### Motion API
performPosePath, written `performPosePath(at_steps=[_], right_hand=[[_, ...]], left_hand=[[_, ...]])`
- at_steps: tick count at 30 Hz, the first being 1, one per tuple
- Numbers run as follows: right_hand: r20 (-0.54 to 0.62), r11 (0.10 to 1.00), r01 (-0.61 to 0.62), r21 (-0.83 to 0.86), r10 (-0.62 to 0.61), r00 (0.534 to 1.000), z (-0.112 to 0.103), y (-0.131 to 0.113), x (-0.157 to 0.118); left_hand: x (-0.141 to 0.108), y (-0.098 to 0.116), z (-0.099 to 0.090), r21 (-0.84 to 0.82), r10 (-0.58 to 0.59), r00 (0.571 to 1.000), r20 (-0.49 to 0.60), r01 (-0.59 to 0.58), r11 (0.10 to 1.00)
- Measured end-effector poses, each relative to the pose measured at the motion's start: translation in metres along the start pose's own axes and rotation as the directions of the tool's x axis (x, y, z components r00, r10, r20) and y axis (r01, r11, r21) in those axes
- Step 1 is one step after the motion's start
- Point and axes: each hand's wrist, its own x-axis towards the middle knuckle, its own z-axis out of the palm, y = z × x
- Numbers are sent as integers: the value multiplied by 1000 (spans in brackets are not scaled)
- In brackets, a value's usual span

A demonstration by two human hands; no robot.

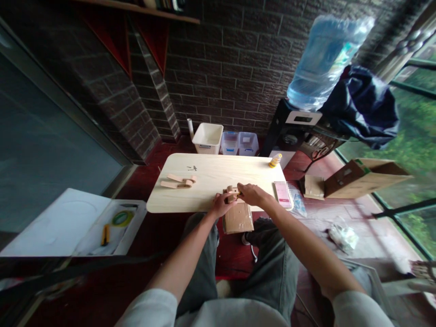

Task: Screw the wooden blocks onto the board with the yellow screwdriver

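Observation:
My left hand (220, 205) is closed round the near side of a small light-wood piece (232, 198) at the front edge of the table. Close against it, my right hand (252, 194) has its fingers closed, with a bit of yellow and black showing by the fingertips; what it holds is too small to make out. Beneath both hands is a flat brown cardboard piece (237, 220) that juts past the table edge over my lap. To the left on the tabletop lie two wooden parts (179, 181) with rounded ends. Several small dark screws (192, 168) are scattered behind them.
The pale wooden table (218, 168) has a yellow-capped bottle (275, 160) at its back right and a pink phone (282, 194) at its right edge. A white case (131, 227) stands open at left. Plastic bins (207, 138) and a water dispenser (289, 127) are behind.

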Motion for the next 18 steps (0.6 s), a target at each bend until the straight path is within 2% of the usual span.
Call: performPosePath(at_steps=[10, 18], right_hand=[[-10, 1000, 9, -14, -9, 1000, -1, -5, -1], [-28, 999, -41, 23, 41, 999, 6, -5, 0]], left_hand=[[2, 6, -4, -25, 77, 997, 16, -76, 997], [2, 5, -6, -26, 61, 998, 33, -60, 998]])
